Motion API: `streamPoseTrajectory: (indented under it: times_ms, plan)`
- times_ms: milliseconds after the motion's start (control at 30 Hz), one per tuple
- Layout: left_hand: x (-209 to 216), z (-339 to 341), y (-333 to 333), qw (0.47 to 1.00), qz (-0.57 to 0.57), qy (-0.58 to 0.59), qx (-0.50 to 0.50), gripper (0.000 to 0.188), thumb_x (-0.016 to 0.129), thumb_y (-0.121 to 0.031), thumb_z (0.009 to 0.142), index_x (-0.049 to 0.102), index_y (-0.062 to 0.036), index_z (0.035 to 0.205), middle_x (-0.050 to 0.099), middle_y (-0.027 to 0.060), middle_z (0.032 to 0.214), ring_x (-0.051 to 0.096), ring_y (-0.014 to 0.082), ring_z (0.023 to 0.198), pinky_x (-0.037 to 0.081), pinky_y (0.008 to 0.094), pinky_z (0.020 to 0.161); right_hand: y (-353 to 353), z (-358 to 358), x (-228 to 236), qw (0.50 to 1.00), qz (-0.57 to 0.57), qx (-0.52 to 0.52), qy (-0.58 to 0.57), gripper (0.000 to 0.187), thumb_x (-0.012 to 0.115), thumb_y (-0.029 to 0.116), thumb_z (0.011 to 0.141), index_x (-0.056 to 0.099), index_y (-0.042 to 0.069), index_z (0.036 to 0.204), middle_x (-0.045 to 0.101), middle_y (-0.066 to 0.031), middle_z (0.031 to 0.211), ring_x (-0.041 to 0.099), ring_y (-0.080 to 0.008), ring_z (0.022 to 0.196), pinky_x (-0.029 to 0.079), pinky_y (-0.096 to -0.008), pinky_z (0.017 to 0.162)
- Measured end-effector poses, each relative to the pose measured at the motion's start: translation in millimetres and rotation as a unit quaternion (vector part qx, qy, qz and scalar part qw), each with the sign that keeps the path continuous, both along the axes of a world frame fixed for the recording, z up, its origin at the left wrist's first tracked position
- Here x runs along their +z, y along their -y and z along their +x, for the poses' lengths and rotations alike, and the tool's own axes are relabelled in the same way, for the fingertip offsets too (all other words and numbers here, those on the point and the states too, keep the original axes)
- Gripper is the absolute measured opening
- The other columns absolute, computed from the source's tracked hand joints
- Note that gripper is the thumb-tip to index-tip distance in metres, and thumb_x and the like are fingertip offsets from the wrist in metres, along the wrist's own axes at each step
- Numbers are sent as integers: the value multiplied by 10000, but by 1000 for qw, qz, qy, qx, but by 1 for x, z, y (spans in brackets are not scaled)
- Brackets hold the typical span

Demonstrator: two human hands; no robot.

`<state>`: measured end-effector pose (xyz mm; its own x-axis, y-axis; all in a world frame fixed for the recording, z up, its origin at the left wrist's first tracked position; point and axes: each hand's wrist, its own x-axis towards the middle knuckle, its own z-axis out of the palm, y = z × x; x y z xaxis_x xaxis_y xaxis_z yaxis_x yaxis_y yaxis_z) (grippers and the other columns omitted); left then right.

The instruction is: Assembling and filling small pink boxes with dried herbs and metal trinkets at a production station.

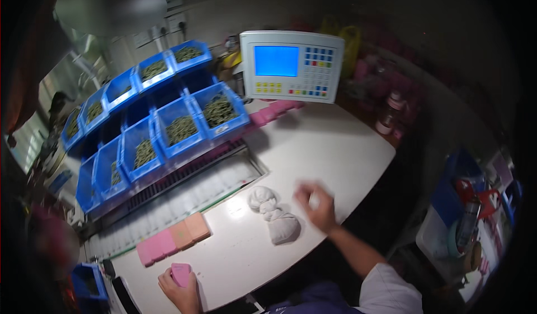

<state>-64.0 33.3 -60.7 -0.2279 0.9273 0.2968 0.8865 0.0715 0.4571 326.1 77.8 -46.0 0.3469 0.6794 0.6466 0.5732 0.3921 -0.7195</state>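
My left hand [180, 290], at the near left of the white table, has its fingers closed round a small pink block, perhaps a stack of cards [180, 275]. My right hand [319, 206] is over the table's right part, its thumb and fingers curved into a loop; motion blurs the fingertips, and I see nothing held. Just left of it lies a knotted white cloth bundle [279, 224]. Beyond my left hand, a row of pink and orange card-like blocks [173, 238] rests beside a long tray of white slots [184, 207].
Blue bins [179, 126] holding dried green pieces stand in two tiers at the left. A white control panel [293, 66] with a blue screen stands at the back. More pink pieces [274, 112] lie below it. The table's curved edge [366, 174] is at right, with a bottle [389, 112] beyond.
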Motion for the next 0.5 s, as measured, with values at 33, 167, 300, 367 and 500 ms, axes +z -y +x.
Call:
streamPoseTrajectory:
  times_ms: [33,167,300,367,500]
  plan:
    - [-2,6,-5,1000,1,3,-22,616,762,-381,803,568,55,1193,563,249,1157,529,403,1086,406,508,953,-19,36,16,997,25,-76,10,288,746,96,843,635,28,1100,627,-79,889,589,-179,753,492,-314,657]
    - [-4,11,-14,997,49,-39,-55,584,749,-382,812,592,71,1146,578,262,1105,529,429,1057,415,509,936,-101,145,80,969,108,-210,69,477,664,239,922,487,26,1311,596,-144,1168,566,-231,1073,447,-371,905]
    - [-14,5,-18,992,70,-101,-41,575,726,-396,829,605,67,1148,575,271,1113,531,434,1043,418,512,928,-146,173,113,988,43,-144,-35,556,573,337,976,400,-20,1366,562,-226,1254,556,-313,1170,441,-399,954]
    - [-13,4,-17,994,57,-85,-38,596,728,-407,824,601,67,1162,569,279,1133,526,442,1052,417,520,929,-156,181,114,987,22,-149,-54,616,543,387,982,361,-39,1387,539,-253,1283,556,-347,1177,445,-404,958]
    - [-17,2,-10,987,103,-121,-28,456,692,-343,863,653,44,1102,616,266,1066,575,411,1013,448,496,895,-187,204,88,965,38,-258,28,747,493,493,981,297,-77,1422,478,-314,1349,572,-414,1156,459,-413,962]
